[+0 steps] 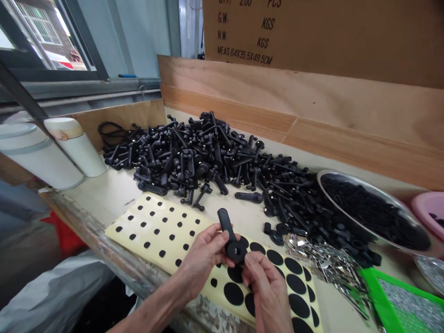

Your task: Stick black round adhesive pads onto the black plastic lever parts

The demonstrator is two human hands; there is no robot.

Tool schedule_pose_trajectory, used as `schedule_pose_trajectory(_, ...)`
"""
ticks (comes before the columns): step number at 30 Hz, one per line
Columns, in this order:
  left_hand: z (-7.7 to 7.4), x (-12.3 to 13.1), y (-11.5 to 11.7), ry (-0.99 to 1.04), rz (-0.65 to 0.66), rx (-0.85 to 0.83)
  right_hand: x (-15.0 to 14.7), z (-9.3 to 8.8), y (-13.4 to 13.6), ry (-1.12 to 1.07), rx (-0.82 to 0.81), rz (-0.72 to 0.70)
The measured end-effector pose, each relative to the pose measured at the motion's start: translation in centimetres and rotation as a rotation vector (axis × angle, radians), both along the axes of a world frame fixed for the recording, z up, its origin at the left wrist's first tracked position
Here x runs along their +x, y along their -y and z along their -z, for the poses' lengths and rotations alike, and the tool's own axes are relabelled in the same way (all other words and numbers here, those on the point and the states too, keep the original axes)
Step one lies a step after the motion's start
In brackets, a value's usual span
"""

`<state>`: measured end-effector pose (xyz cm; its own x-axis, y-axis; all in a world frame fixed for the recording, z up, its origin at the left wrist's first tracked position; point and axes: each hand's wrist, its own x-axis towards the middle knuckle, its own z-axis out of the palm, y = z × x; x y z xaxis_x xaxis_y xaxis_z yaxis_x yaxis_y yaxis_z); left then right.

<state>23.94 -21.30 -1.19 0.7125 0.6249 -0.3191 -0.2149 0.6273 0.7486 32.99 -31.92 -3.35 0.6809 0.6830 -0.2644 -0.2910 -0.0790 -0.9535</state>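
Observation:
My left hand [203, 259] is closed on a black plastic crank handle [229, 235], holding it upright above the table's near edge. My right hand [265, 289] pinches at the handle's round lower end, fingers pressed together; whether they hold a small part is hidden. Beneath both hands lies a yellow backing sheet with large black round stickers [294, 277]. To its left lies a second yellow sheet with small black dots [152, 226].
A big pile of black handles [208, 157] covers the table's middle. A steel bowl of small black parts [371, 210] stands right, with loose metal clips [329, 266], a green tray [402, 300] and a pink bowl [432, 212]. White containers [45, 152] stand left; a cardboard box [322, 32] stands behind.

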Motion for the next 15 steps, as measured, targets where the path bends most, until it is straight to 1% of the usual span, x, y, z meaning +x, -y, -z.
schedule_pose_trajectory(6, 0.21, -0.09, 0.0, 0.002, 0.008, 0.002, -0.32, -0.05, -0.09, 0.037, -0.014, 0.035)
schedule_pose_trajectory(15, 0.5, -0.16, 0.0, 0.015, 0.023, 0.009, -0.46, -0.23, -0.27, 0.049, -0.027, 0.045)
